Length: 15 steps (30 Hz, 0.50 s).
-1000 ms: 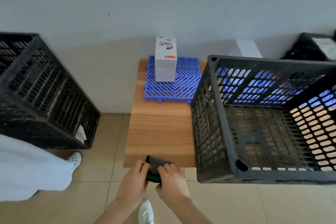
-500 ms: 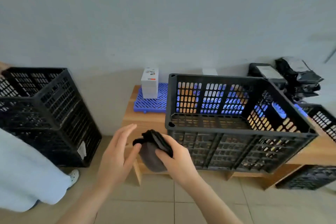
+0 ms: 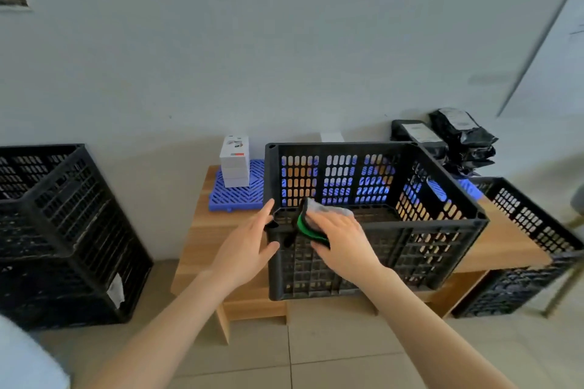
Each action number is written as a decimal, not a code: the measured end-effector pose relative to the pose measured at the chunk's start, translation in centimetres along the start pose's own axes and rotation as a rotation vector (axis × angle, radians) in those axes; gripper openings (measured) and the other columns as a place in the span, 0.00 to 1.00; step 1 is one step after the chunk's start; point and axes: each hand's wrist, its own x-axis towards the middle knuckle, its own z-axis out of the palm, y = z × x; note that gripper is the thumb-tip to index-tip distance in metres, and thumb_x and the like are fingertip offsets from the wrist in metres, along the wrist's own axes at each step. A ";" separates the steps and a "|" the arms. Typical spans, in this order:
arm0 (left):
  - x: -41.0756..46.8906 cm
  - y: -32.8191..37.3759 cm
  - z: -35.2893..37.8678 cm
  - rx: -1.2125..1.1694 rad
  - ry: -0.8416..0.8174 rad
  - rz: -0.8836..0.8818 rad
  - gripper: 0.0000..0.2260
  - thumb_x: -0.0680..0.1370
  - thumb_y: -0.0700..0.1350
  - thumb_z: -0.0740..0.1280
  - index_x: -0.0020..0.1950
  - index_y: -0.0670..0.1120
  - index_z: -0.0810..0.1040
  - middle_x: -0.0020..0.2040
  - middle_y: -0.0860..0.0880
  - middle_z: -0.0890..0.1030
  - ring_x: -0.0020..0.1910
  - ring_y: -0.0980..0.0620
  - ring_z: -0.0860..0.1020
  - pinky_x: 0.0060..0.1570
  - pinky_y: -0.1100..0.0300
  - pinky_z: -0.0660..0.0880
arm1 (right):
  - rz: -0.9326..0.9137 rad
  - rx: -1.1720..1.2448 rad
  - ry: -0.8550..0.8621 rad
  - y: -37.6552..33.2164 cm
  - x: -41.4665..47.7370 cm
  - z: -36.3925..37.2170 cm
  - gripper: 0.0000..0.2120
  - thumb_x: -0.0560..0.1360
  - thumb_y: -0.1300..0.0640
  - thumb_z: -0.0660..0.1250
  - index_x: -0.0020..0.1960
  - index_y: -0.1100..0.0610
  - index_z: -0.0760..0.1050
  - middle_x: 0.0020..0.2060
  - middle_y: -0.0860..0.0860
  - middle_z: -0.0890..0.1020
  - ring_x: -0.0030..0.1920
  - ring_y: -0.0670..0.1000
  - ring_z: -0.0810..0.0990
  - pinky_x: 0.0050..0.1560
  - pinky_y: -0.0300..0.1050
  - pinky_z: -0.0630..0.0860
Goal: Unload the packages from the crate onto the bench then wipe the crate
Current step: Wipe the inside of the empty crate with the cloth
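With your left hand (image 3: 245,246), fingers straight and spread, brace the near-left corner of the crate (image 3: 379,262) on the desk (image 3: 208,240) (it may slide otherwise), and draw the cloth (image 3: 325,210), which your right hand (image 3: 344,238) grips at the rim, along that rim with steady pressure.

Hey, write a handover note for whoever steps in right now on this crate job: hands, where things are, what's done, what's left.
The left hand is open, against the near left corner of the crate.
The right hand holds the cloth on the crate's near rim.
The crate stands on the bench, no package showing inside.
The white boxes on the blue mat and the black packages sit behind it.
Done: unloading, it seems. Left: wiping the crate.
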 end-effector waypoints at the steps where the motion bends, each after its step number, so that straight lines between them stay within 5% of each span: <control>1: 0.1 -0.2 0.3 -0.001 -0.001 0.011 0.39 0.78 0.52 0.67 0.80 0.58 0.44 0.76 0.57 0.66 0.72 0.56 0.68 0.69 0.54 0.68 | -0.016 -0.090 -0.124 0.0 0.1 1.1 0.33 0.76 0.39 0.59 0.77 0.45 0.52 0.76 0.48 0.58 0.76 0.52 0.52 0.76 0.56 0.43; 3: 0.1 -0.9 1.0 0.003 0.018 0.047 0.38 0.78 0.51 0.68 0.80 0.56 0.46 0.75 0.56 0.67 0.72 0.56 0.67 0.70 0.56 0.66 | 0.007 -0.062 -0.174 -0.4 0.8 1.6 0.31 0.77 0.35 0.52 0.77 0.46 0.54 0.76 0.47 0.58 0.76 0.51 0.50 0.75 0.57 0.40; 5: 0.4 -1.6 1.1 0.011 0.054 0.077 0.37 0.78 0.50 0.68 0.80 0.56 0.47 0.74 0.57 0.68 0.72 0.57 0.66 0.70 0.57 0.65 | 0.003 0.063 -0.055 -0.8 2.1 1.6 0.23 0.81 0.41 0.49 0.73 0.46 0.65 0.70 0.44 0.69 0.72 0.47 0.62 0.74 0.52 0.51; 11: 0.9 -3.0 1.9 0.077 0.150 0.183 0.31 0.79 0.45 0.65 0.79 0.51 0.54 0.72 0.55 0.71 0.72 0.58 0.66 0.73 0.60 0.52 | -0.039 -0.248 0.146 -2.9 4.0 5.6 0.19 0.81 0.46 0.48 0.64 0.48 0.71 0.52 0.46 0.79 0.52 0.52 0.77 0.56 0.51 0.71; 15: 0.7 -3.5 2.9 0.139 0.197 0.232 0.30 0.77 0.43 0.67 0.77 0.50 0.61 0.69 0.51 0.75 0.71 0.53 0.70 0.74 0.54 0.54 | -0.168 -0.324 0.222 -1.4 3.6 6.1 0.20 0.79 0.44 0.51 0.66 0.50 0.70 0.57 0.46 0.78 0.56 0.50 0.76 0.58 0.48 0.72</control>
